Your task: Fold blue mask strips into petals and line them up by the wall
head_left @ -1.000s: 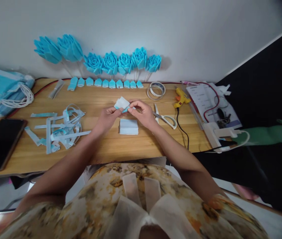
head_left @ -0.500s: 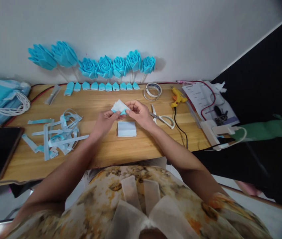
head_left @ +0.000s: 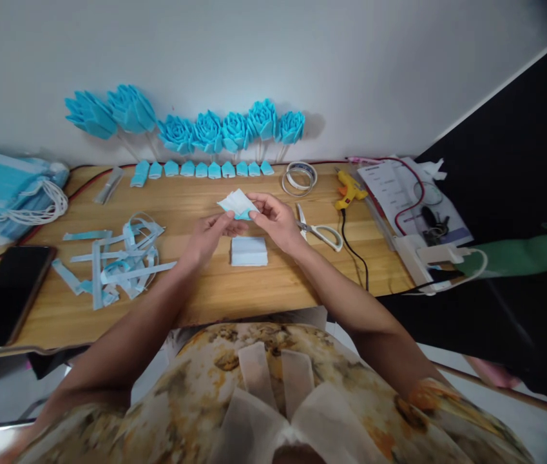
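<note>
Head view: mid-fold on a small blue-and-white cloth piece [head_left: 238, 203], pinched by fingertips of left hand [head_left: 208, 233] and right hand [head_left: 276, 222], just above a stack [head_left: 249, 251] on the table [head_left: 278, 283]; next probably calls for firm creasing pressure.

Small folded cloth piece, held above the table

The cloth piece [head_left: 238, 202] is white on top with a blue edge underneath, folded flat and tilted. The left hand [head_left: 207, 234] pinches it from 7 o'clock and the right hand [head_left: 276, 222] from 4 o'clock.

Wood table [head_left: 278, 283]; fabric stack [head_left: 249, 251], phone [head_left: 5, 293], strips [head_left: 118, 261], scissors [head_left: 319, 232], glue gun [head_left: 349, 189]; prob. tape [head_left: 299, 176].
</note>
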The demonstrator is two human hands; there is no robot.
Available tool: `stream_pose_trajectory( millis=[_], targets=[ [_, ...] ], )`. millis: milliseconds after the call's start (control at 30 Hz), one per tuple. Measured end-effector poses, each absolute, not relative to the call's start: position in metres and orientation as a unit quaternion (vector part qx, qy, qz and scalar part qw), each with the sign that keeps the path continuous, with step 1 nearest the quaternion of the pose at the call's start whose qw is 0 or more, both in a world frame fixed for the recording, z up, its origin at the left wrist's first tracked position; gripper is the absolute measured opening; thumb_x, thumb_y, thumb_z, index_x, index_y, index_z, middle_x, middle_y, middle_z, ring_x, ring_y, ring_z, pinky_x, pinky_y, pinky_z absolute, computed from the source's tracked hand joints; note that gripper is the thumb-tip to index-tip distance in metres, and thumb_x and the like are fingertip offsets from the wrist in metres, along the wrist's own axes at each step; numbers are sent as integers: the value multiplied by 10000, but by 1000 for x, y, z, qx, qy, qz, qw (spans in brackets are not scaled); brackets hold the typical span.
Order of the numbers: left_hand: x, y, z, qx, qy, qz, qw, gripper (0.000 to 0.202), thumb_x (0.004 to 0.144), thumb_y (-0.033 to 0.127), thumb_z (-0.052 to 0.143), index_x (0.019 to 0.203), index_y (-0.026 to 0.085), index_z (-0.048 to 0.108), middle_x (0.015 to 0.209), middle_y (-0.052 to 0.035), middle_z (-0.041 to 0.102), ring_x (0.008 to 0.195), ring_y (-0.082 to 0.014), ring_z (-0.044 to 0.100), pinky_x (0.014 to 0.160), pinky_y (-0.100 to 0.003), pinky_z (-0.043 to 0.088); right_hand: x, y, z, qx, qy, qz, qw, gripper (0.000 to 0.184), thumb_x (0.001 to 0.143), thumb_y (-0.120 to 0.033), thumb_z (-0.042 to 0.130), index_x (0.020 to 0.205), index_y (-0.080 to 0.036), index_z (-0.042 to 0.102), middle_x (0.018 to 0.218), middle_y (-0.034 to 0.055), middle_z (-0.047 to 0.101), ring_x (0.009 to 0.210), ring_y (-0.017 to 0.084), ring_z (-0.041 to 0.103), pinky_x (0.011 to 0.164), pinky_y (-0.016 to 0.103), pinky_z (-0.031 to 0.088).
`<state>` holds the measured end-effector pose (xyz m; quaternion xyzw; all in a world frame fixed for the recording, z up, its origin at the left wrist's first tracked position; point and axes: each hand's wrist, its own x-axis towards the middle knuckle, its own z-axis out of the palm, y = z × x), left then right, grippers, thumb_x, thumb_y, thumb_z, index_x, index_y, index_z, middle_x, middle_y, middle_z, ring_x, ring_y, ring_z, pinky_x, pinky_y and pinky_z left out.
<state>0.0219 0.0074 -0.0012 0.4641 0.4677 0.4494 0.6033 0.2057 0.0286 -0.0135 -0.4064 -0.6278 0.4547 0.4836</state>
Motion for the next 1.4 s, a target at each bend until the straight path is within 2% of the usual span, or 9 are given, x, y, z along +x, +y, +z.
stream_pose_trajectory(
  millis=[100, 300, 500, 733, 833, 933, 1067, 1267, 1400],
  targets=[
    [22, 8, -2, 454, 463, 458, 608, 458, 717, 599, 812, 772, 147, 763, 785, -96, 778, 752, -219, 715, 782, -338, 531, 206, 25, -11, -409, -663, 413, 472, 476, 862, -403, 676, 1304, -230, 628, 1009, 28, 733, 914, 179, 688, 871, 359, 578],
    [21, 10, 3, 395, 441, 507, 626, 397, 663, 519, 865, 683, 156, 706, 663, -62, 721, 742, -234, 718, 769, -359, 543, 209, 20, 0, -371, -764, 292, 440, 492, 860, -277, 662, 1345, -246, 583, 1344, 97, 667, 1211, 243, 632, 1032, 418, 533],
    [22, 10, 4, 369, 442, 522, 629, 339, 702, 444, 860, 662, 154, 688, 638, -45, 698, 718, -208, 703, 746, -346, 547, 211, 25, -3, -341, -827, 190, 405, 526, 869, -201, 626, 1381, -289, 543, 1481, 103, 584, 1392, 293, 523, 1150, 535, 437],
    [21, 10, 3, 378, 424, 520, 638, 318, 754, 446, 840, 726, 149, 729, 677, -46, 720, 681, -179, 684, 723, -317, 529, 211, 25, -6, -340, -821, 211, 407, 553, 830, -119, 541, 1359, -280, 544, 1479, 99, 589, 1400, 286, 522, 1166, 539, 424],
    [21, 10, 3, 384, 423, 523, 632, 316, 745, 440, 843, 713, 146, 735, 674, -42, 721, 652, -159, 664, 704, -299, 525, 213, 25, -8, -330, -773, 323, 435, 505, 926, -217, 483, 1428, -261, 467, 1456, 107, 608, 1356, 262, 570, 1099, 486, 500],
    [21, 10, 0, 399, 434, 519, 619, 311, 737, 446, 839, 708, 152, 744, 687, -42, 727, 653, -159, 660, 714, -303, 533, 213, 25, -10, -336, -727, 410, 437, 494, 1005, -415, 473, 1472, -265, 412, 1342, 99, 677, 1233, 249, 652, 1053, 463, 534],
    [22, 10, -4, 425, 451, 503, 602, 314, 731, 472, 836, 691, 173, 749, 698, -37, 734, 672, -170, 666, 744, -310, 540, 212, 24, -12, -358, -712, 434, 420, 658, 944, -583, 601, 1490, -267, 415, 1165, 74, 715, 1055, 244, 697, 958, 446, 574],
    [21, 8, 1, 501, 491, 479, 528, 338, 773, 455, 787, 583, 194, 686, 622, -3, 663, 633, -147, 585, 664, -274, 464, 211, 24, -8, -393, -705, 443, 390, 718, 876, -521, 718, 1486, -261, 444, 918, 10, 667, 821, 188, 644, 729, 326, 557],
    [20, 6, 0, 545, 500, 471, 480, 392, 785, 447, 763, 530, 188, 616, 554, 23, 560, 575, -117, 471, 596, -266, 368, 209, 20, 1, -399, -699, 462, 373, 701, 845, -357, 731, 1482, -258, 456, 960, 8, 685, 778, 164, 614, 688, 289, 523]
  ],
)
